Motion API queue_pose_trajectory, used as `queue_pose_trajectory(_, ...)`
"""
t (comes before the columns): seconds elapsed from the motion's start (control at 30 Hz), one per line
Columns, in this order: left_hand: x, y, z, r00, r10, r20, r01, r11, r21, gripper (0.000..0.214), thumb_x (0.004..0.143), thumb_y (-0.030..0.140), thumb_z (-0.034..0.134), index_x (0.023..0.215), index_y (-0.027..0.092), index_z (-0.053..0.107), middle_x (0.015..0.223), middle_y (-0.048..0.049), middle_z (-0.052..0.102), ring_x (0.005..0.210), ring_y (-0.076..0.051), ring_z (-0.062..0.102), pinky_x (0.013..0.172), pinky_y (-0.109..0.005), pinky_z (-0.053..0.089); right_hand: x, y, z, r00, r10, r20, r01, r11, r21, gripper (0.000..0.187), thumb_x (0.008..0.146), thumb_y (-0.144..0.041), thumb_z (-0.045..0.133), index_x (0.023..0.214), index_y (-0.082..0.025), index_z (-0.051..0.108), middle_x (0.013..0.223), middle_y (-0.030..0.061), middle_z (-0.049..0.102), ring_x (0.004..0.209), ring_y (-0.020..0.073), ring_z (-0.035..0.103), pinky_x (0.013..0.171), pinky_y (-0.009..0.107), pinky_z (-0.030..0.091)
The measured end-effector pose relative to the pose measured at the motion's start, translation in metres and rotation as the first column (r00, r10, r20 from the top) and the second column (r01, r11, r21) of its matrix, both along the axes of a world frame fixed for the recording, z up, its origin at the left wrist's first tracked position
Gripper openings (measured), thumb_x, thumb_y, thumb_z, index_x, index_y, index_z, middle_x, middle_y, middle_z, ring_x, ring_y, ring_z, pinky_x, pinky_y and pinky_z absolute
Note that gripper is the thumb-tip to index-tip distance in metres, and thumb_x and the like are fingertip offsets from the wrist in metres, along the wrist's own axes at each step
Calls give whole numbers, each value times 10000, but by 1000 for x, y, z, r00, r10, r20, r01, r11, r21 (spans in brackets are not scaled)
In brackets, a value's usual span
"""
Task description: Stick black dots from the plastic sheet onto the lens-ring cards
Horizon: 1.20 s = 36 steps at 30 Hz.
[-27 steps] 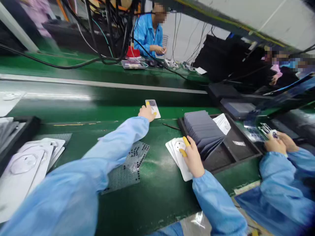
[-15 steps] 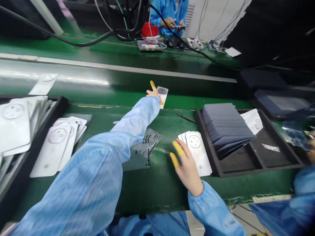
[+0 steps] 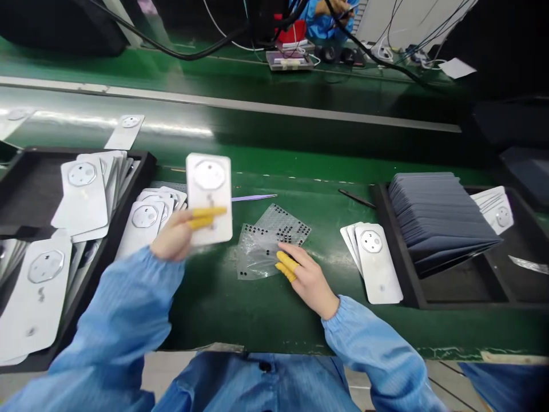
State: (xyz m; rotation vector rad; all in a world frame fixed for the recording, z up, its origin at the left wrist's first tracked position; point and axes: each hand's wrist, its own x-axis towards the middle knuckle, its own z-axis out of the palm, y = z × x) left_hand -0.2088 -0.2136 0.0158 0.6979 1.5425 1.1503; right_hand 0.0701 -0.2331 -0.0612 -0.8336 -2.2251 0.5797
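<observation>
the left hand (image 3: 174, 236) pinches a white panel (image 3: 209, 186) low down above the green bench (image 3: 206, 320), likely keeping its octagon uncovered; the right hand (image 3: 306, 277) meets black-dotted clear sheets (image 3: 261, 243), whether gripping i can't tell. moments ago the left reached far across.

Left hand (image 3: 174, 236) and its white panel (image 3: 210, 197) motion-blurred — panel's small marks unreadable. Black tray (image 3: 143, 173) cut by left edge; co-worker (image 3: 321, 27) cropped at top.
</observation>
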Motion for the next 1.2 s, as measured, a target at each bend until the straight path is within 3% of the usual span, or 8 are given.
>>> queue_pose_trajectory(0.07, -5, -46, -10, 998, 56, 3, -55, 995, -86, 341, 602, 324, 832, 844, 95, 760, 891, -112, 778, 833, -255, 708, 701, -294, 585, 1, -1, 9, 997, -14, -80, 9, 998, -60, 381, 907, -120, 551, 1279, -202, 546, 1288, 130, 605, 1203, 205, 577, 987, 400, 533)
queue_pose_trajectory(0.13, 6, -77, -17, 998, 54, 32, -49, 988, -148, 428, 582, 472, 827, 803, 110, 772, 813, -110, 781, 732, -250, 718, 640, -308, 595, 1, -1, 17, 994, -13, -105, 5, 997, -80, 422, 897, -97, 559, 1299, -222, 536, 1301, 121, 595, 1205, 198, 574, 984, 378, 538)
queue_pose_trajectory(0.23, 34, -96, -19, 997, -48, 61, 61, 973, -224, 451, 532, 469, 854, 811, 120, 792, 823, -124, 782, 692, -259, 727, 624, -326, 603, 3, 2, 24, 998, 57, -41, -58, 998, -36, 474, 886, -76, 565, 1335, -211, 501, 1323, 142, 572, 1230, 219, 551, 1000, 403, 526)
queue_pose_trajectory(0.43, 63, -101, -23, 995, -73, 61, 84, 977, -198, 343, 579, 442, 823, 745, 143, 796, 827, -114, 783, 685, -254, 733, 605, -312, 604, -6, 0, 37, 997, 63, 51, -63, 998, 6, 464, 870, -70, 573, 1317, -169, 499, 1305, 175, 562, 1272, 267, 491, 1035, 494, 478)
queue_pose_trajectory(0.67, 59, -110, -33, 981, -195, -20, 195, 980, -43, 238, 716, 370, 732, 834, 176, 805, 789, -79, 783, 724, -262, 728, 635, -325, 603, -43, -19, 47, 949, 314, 30, -315, 949, 24, 209, 895, -51, 468, 1045, -106, 603, 1006, 138, 660, 946, 198, 614, 830, 367, 577)
queue_pose_trajectory(0.83, 54, -110, -37, 956, -265, -127, 273, 961, 43, 210, 757, 332, 691, 871, 198, 805, 902, -76, 783, 815, -286, 723, 771, -397, 596, -48, -18, 36, 939, 335, 74, -338, 941, 30, 199, 923, -65, 426, 1051, -92, 577, 999, 141, 656, 936, 198, 609, 776, 314, 568)
queue_pose_trajectory(0.97, 55, -109, -43, 933, -290, -213, 307, 950, 50, 203, 776, 312, 669, 892, 212, 802, 923, -71, 782, 818, -280, 720, 775, -391, 591, -52, -20, 22, 939, 340, 55, -342, 940, 22, 190, 927, -89, 439, 1087, -102, 541, 1007, 150, 618, 932, 200, 587, 769, 325, 554)
queue_pose_trajectory(1.2, 42, -117, -47, 915, -271, -300, 272, 962, -38, 214, 780, 324, 659, 877, 193, 797, 875, -77, 785, 776, -271, 734, 716, -354, 599, -56, -19, 1, 971, 223, -88, -238, 943, -234, 138, 943, -142, 454, 1062, -168, 519, 954, 84, 572, 891, 164, 554, 787, 307, 526)
